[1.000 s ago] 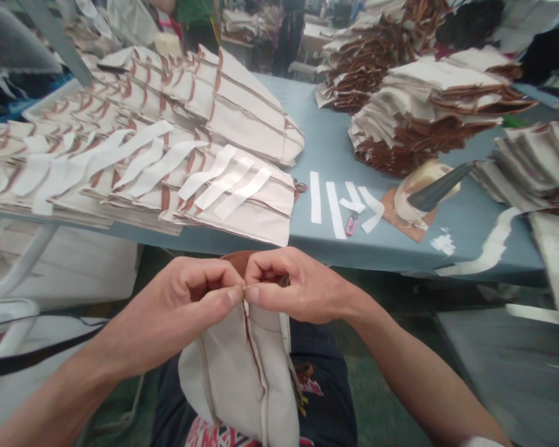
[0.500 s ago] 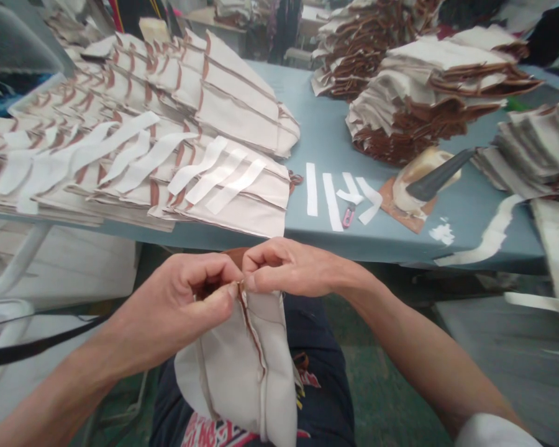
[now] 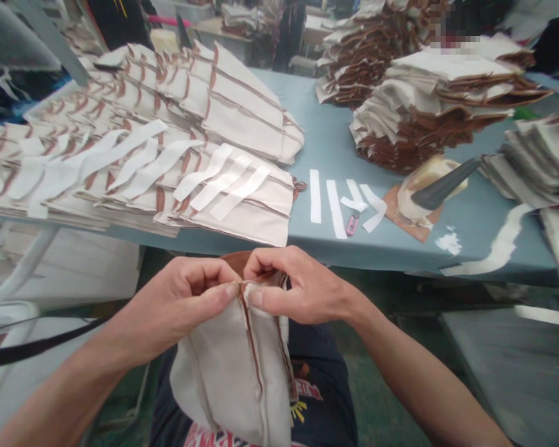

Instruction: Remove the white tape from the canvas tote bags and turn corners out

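Observation:
Over my lap hangs a cream fabric piece (image 3: 218, 366) with brown-edged seams; brown material shows at its top opening. My left hand (image 3: 193, 295) pinches the top edge beside the middle seam, thumb in front. Just to the right, my right hand (image 3: 293, 285) grips the same edge, with its thumb on the front and its fingers curled behind. The two thumbs nearly meet at the seam. The fingertips behind the edge are partly hidden.
Overlapping cream sewn pieces (image 3: 246, 112) cover the table's left side, with white strips (image 3: 237, 186) on top. Near the front edge lie loose strips (image 3: 315, 195) and a small pink tool (image 3: 352, 225). A glue-smeared pot with a dark handle (image 3: 423, 192) stands before brown-and-cream stacks (image 3: 400, 124).
My right hand has turned, its thumb now lower and pressed on the front of the edge. The fabric's right side has opened out, showing another brown seam. The view has shifted slightly.

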